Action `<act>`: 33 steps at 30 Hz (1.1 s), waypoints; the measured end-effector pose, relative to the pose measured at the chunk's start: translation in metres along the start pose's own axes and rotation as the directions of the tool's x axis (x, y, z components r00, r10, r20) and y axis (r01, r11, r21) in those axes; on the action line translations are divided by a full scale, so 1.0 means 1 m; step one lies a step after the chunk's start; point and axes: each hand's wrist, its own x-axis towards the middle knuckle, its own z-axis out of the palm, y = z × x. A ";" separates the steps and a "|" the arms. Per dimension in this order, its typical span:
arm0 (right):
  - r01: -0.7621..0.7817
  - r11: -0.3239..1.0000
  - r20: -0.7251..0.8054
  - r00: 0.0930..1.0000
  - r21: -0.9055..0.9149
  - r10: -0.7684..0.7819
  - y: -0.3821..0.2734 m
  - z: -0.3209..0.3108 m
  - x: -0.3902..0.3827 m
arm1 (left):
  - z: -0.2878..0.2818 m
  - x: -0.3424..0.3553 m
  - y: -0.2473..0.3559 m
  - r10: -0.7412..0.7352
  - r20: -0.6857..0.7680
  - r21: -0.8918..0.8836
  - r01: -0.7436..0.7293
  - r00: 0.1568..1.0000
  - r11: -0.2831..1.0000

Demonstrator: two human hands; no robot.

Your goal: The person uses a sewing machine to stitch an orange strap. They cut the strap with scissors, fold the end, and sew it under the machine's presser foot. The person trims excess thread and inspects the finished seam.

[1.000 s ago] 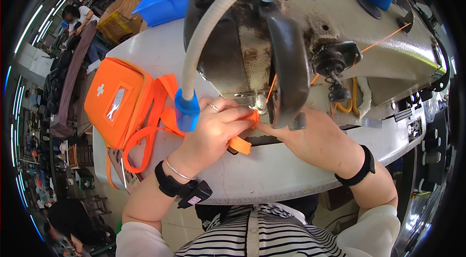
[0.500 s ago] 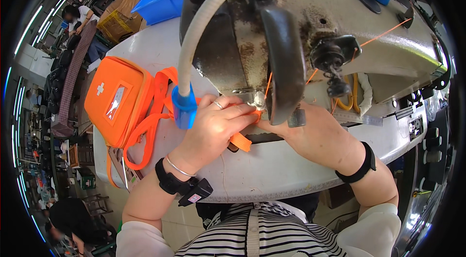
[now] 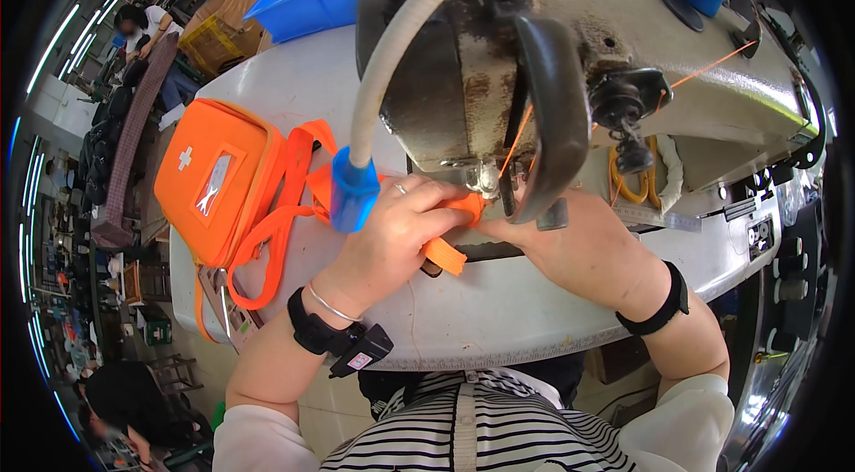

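Observation:
My left hand (image 3: pixel 396 236) is closed on an orange webbing strap (image 3: pixel 443 256), its fingertips just below the sewing machine's presser foot (image 3: pixel 485 178). My right hand (image 3: pixel 592 258) reaches in under the machine head (image 3: pixel 468 98), toward the same strap; its fingers are partly hidden. Orange thread (image 3: pixel 712 65) runs across the machine. A pale hose with a blue nozzle (image 3: pixel 353 198) hangs over my left hand. To the left lies an orange zipped pouch (image 3: pixel 205 178) with a white cross, beside a loose orange strap (image 3: pixel 263 294). Yellow-handled scissors (image 3: pixel 628 183) and a metal ruler (image 3: pixel 672 221) are behind my right hand.
The machine stands on a pale worktable (image 3: pixel 267 89). A blue plastic tray (image 3: pixel 294 18) and a cardboard box (image 3: pixel 218 36) are at the back left. One person (image 3: pixel 151 36) works at a bench beyond; another (image 3: pixel 134 405) is at lower left. Thread spools (image 3: pixel 791 267) are at the far right.
The machine head appears slightly further right in the view, showing a little more orange at the presser foot. Both my hands stay almost where they were.

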 end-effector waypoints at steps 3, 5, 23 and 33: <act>-0.084 0.985 -0.041 0.995 0.150 0.091 -0.002 -0.004 0.000 | 0.000 -0.003 0.002 -0.030 0.041 0.016 0.029 0.999 0.999; -0.108 0.964 -0.073 0.989 0.244 0.130 -0.003 -0.007 0.001 | -0.002 -0.004 0.009 -0.049 0.067 0.041 0.046 0.997 0.998; -0.237 0.923 0.002 0.969 0.303 0.248 -0.007 -0.012 0.007 | -0.004 -0.004 0.013 -0.022 0.064 0.033 0.020 0.998 0.999; -0.100 0.959 -0.150 0.978 0.263 0.143 -0.006 -0.008 0.005 | -0.005 -0.004 0.009 -0.036 0.093 0.000 0.036 0.995 0.999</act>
